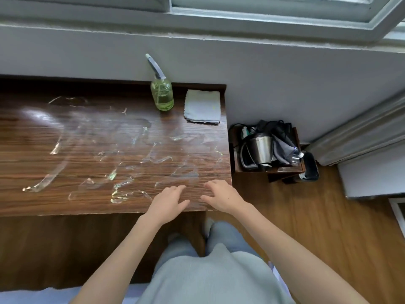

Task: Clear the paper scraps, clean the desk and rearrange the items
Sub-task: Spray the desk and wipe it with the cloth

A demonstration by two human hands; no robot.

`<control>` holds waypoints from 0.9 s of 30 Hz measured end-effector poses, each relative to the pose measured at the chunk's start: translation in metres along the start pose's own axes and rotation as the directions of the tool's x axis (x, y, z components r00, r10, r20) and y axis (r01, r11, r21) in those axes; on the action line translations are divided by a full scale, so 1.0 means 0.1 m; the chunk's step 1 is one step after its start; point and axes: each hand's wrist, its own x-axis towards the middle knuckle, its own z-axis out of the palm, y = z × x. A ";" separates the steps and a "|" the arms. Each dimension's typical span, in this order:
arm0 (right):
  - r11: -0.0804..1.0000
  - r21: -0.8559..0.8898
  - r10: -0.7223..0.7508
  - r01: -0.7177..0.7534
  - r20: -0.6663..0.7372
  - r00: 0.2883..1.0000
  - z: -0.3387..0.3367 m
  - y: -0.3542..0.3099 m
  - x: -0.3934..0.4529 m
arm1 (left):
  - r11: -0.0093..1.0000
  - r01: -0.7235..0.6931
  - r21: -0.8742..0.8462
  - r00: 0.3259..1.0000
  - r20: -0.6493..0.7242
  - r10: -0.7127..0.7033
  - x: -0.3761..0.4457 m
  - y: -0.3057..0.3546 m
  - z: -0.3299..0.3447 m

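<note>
Head view looks down on a dark wood-grain desk (65, 150), its ridged surface streaked with wet, glossy smears (122, 163) that catch the window light. Both hands sit at the near right corner, side by side but apart. The left hand (168, 202) lies palm down with fingers loosely spread and relaxed, holding nothing; whether it touches the wood or hangs just above it I cannot tell. The right hand (221, 197) is likewise spread, fingers slightly bent, thumb pointing toward the left hand — also without anything in it.

At the far edge of the desk stands a spray bottle (162, 95): ribbed, rounded, clear green glass or plastic with pale liquid inside and a grey trigger head leaning against the wall. Just to its right lies a folded cloth (202, 106), soft, pale blue-grey, square with a scalloped hem, close to the desk's right end.

Beside the desk, on the wooden floor (328, 227), a small brown crate (287, 170) holds a steel kettle (259, 150) with a black handle, tangled black cables and grey fabric.
</note>
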 end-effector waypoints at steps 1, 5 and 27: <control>1.000 0.002 0.000 0.000 -0.002 1.000 0.00 -0.04 0.05 | 1.000 0.004 -0.012 1.000 -0.001 -0.004 0.02 -0.06 -0.05; 0.999 0.032 0.009 -0.008 -0.041 0.999 0.00 -0.12 0.32 | 0.996 0.030 -0.086 0.999 -0.015 -0.032 0.15 -0.23 -0.25; 0.994 0.093 0.091 -0.049 -0.525 0.846 -1.14 0.24 2.95 | 0.743 -0.060 -0.667 0.843 -0.432 -0.320 2.36 -0.72 -1.74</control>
